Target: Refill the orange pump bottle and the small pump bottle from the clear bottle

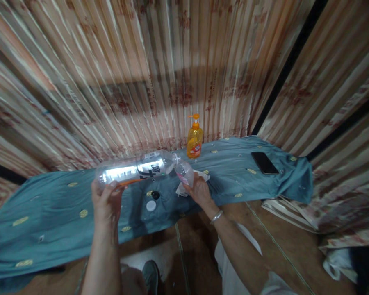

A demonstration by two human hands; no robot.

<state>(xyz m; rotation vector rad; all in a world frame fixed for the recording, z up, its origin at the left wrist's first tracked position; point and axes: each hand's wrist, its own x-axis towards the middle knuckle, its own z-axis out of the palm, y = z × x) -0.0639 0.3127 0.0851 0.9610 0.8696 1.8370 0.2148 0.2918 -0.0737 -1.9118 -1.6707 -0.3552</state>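
A large clear bottle (129, 169) with a white label and black characters lies nearly level in the air, its neck toward the right. My left hand (107, 196) is wrapped round its base end. My right hand (199, 189) holds a small clear bottle (183, 172) with some pink on it, tilted, its top meeting the mouth of the large one. Whether the two mouths touch is hard to tell. Under my right hand lies a crumpled white cloth or tissue (182, 190). A black cap (155, 194) and a white round lid (151, 205) rest below the large bottle.
The narrow table has a teal cloth (61, 209) with yellow prints. An orange pump bottle (195, 139) stands at its back edge, and a black phone (264, 163) lies at the right. Patterned curtains hang behind. White bundled material (289, 213) is below the table's right end.
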